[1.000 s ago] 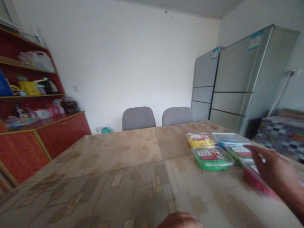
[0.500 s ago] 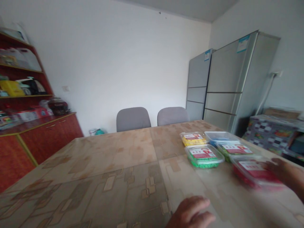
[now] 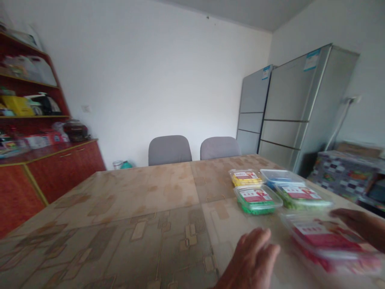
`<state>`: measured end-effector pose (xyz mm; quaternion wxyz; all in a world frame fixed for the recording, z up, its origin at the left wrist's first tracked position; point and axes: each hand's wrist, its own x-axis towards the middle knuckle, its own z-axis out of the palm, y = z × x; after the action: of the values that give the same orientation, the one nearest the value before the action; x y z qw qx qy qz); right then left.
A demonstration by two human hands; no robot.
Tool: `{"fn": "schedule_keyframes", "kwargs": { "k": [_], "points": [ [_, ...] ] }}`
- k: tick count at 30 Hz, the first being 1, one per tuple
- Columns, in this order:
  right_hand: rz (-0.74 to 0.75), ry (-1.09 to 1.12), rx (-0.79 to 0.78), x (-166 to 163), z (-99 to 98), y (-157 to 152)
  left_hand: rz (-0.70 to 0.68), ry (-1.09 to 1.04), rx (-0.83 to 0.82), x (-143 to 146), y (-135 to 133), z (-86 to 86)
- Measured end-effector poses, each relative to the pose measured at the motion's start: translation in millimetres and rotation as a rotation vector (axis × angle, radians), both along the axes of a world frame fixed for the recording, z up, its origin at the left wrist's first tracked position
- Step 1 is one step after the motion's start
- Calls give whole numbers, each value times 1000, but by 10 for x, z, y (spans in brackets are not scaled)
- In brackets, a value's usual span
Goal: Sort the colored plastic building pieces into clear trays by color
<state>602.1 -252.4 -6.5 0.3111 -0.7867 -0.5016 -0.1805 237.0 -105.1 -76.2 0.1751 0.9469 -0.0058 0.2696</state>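
Note:
A clear plastic container with red contents (image 3: pixel 331 241) and a printed label is at the right of the table, blurred by motion. My right hand (image 3: pixel 357 220) grips its far right edge, the fingertips at the lid's back rim. My left hand (image 3: pixel 252 257) is raised to the left of this container, holding nothing, thumb and fingers apart. Behind them stand similar containers: one with green contents (image 3: pixel 258 199), one with light green contents (image 3: pixel 302 196), one with yellow contents (image 3: pixel 245 178) and one with something blue (image 3: pixel 281 176).
A patterned cloth covers the large table (image 3: pixel 168 192). Two grey chairs (image 3: pixel 170 149) stand at its far side. Grey refrigerators (image 3: pixel 285 100) are at the back right, beside a low covered stand (image 3: pixel 343 170). A red wooden cabinet (image 3: pixel 69 164) with loaded shelves is at the left.
The red container has moved towards me, away from the light green one, with my right hand at its edge. My left hand has risen and moved slightly forward.

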Motion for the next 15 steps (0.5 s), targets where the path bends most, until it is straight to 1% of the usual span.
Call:
{"fn": "schedule_keyframes", "kwargs": {
  "k": [2,4,7,8,11,12,15],
  "points": [
    [125,42,-99,-145,25,39,40,32,-32,50,-38,-5],
    [215,67,-159,-339,26,166,93,69,-59,52,-59,15],
    [279,72,-139,-781,7,469,174,138,-83,-87,-8,158],
    [277,83,-88,-969,0,573,208,163,-94,-176,33,230],
    [340,158,-54,-1578,-21,822,328,234,-157,-555,195,442],
    [364,191,-46,-1776,-32,880,368,257,-176,-706,249,492],
    [452,300,6,-2305,-80,1000,415,385,-222,-1197,366,573]
  ]
}}
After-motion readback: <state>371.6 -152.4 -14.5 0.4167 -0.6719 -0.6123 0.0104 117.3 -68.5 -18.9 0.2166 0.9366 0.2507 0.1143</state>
